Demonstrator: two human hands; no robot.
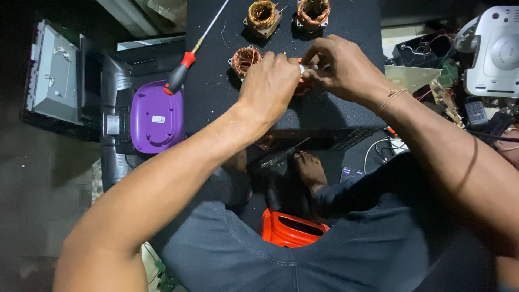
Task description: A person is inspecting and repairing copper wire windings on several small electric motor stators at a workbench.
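Both hands meet mid-mat, left hand point(268, 86) and right hand point(339, 67) pinching a small white-and-orange part point(306, 69) beside a copper-wound stator point(246, 59), two more stators point(262, 16) lying farther back, a red-handled screwdriver point(186, 62) untouched at left.

Small white cylinder point(309, 67): pinched between both hands' fingertips, lying roughly level above dark counter point(346, 32). Copper-wound part point(303, 86): orange-red, mostly hidden under hands, resting on counter just right of similar coil; exact shape unclear.
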